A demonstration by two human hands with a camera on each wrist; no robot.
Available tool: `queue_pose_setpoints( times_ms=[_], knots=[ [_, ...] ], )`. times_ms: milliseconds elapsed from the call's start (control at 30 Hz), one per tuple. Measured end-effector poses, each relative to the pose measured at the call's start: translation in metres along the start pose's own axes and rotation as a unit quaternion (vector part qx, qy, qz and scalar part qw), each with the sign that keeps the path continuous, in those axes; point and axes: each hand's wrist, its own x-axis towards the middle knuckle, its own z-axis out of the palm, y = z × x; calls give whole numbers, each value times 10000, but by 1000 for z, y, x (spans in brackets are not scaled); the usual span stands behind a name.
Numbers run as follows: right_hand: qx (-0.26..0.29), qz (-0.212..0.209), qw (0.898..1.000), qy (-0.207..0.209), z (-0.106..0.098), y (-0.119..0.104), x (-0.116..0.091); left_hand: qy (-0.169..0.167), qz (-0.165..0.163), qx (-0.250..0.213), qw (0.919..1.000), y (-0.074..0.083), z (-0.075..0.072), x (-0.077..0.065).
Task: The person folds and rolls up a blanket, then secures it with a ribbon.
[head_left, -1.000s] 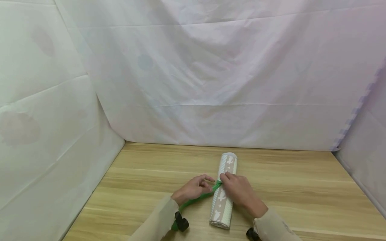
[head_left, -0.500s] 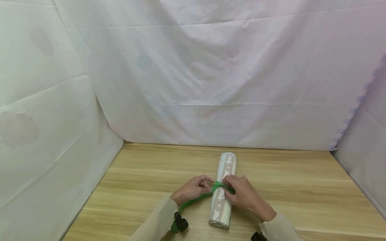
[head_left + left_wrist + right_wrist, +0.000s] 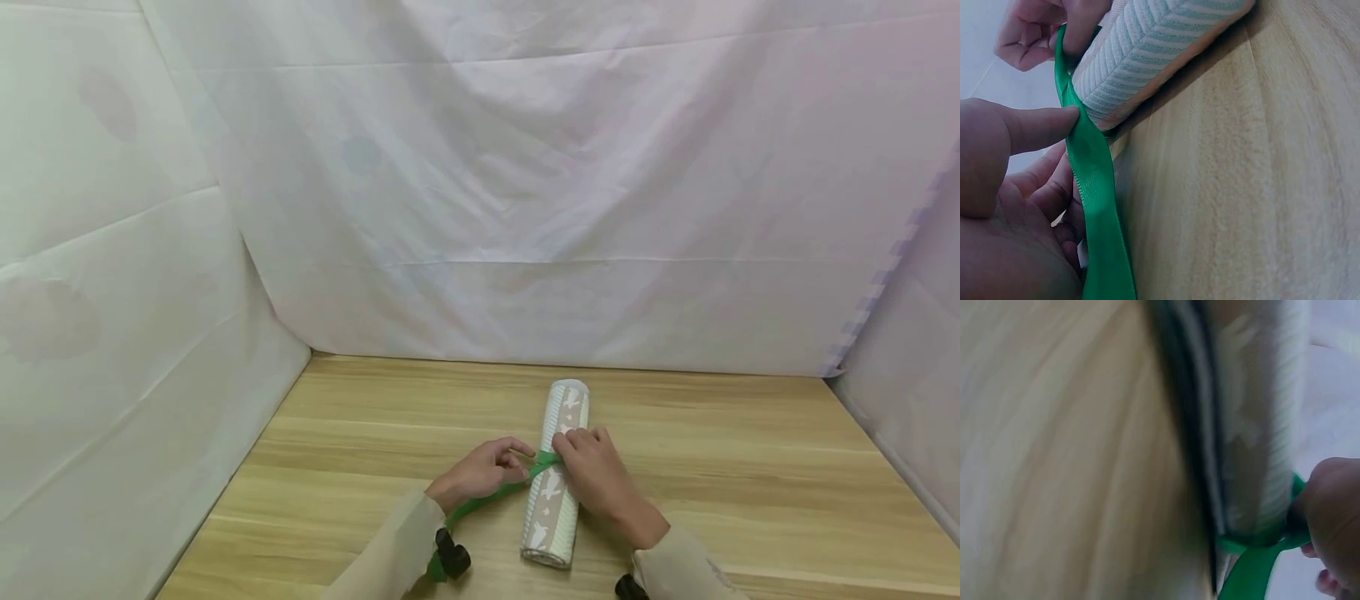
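A rolled towel (image 3: pixel 549 521), pale with a beige strip of white figures, lies lengthwise on the table, with ribbed sides. Green ribbon (image 3: pixel 487 500) crosses its middle and trails left under the left forearm. My left hand (image 3: pixel 480 473), just left of the roll, pinches the ribbon (image 3: pixel 1099 181) between thumb and fingers in the left wrist view. Over the roll's right side, my right hand (image 3: pixel 600 477) pinches the ribbon where it crosses the top. The right wrist view is blurred and shows the ribbon (image 3: pixel 1250 572) round the towel (image 3: pixel 1250 437); the right fingertips are partly hidden.
The wooden table (image 3: pixel 360 417) spreads out around the towel. A white curtain (image 3: pixel 525 208) hangs behind it, with pale sheets (image 3: pixel 135 333) at the sides. A black wrist camera (image 3: pixel 452 554) sits on the left sleeve.
My right hand drew right with the ribbon, showing a green end beneath its fingers, then came back up and left onto the roll. My left hand and the towel have stayed nearly still.
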Motion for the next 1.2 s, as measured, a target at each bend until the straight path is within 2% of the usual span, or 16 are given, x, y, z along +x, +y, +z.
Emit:
queue_pose_setpoints(
  times_ms=[133, 267, 433, 600, 733, 867, 1000, 1100, 1200],
  knots=[
    [-11, 141, 9997, 175, 0, 0, -1, -35, 14, -42, 10000, -1, 0, 1],
    [808, 761, 9938, 9, -6, -4, 0, -47, 33, -77, 10000, -3, 0, 1],
    [2032, 1261, 9703, -351, -14, -6, -1, -46, 49, -88, 9999, -3, 1, 1],
    [2576, 1854, 9466, -572, -19, -6, -2, -10, 68, -43, 10000, -4, 1, 1],
    [2668, 2259, 9347, -641, -21, -6, -2, -1, 108, -27, 9999, -4, 0, 0],
    [2447, 2343, 9379, -749, -21, -7, -3, -39, 129, -56, 9999, -4, 0, 0],
    [2190, 2491, 9409, -679, -19, -8, -5, -48, 96, -91, 9999, -3, 0, -1],
    [2120, 2676, 9379, -619, -19, -8, -6, -24, 59, -94, 9999, -3, 0, -2],
    [2240, 2867, 9290, -669, -20, -7, -5, 26, 52, -96, 9999, -3, 0, -2]
  ],
)
